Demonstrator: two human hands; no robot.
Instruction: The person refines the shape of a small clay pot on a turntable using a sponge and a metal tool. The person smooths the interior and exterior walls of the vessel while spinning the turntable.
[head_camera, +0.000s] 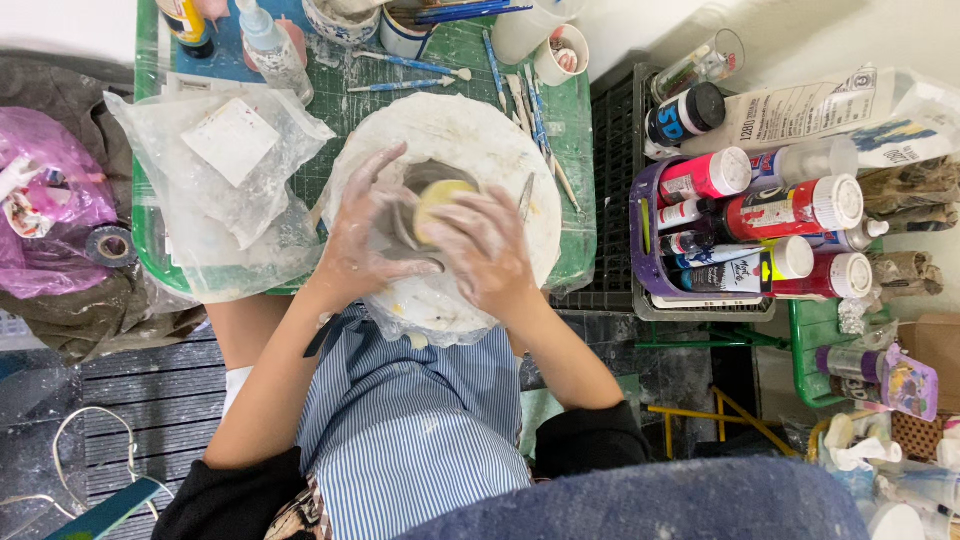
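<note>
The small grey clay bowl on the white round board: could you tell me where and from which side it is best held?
Cup the clay bowl by its outer wall from both sides, as the left hand and right hand do; its rim looks thin and wet, so pinching there would probably deform it.

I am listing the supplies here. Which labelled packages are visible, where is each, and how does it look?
Red paint bottles with white caps: lying in the purple basket, right.
Black jar with white label: behind the basket.
Long white labelled tube: far right, lying flat.
Clear plastic bag with white label: left of the clay-covered hands.
</note>
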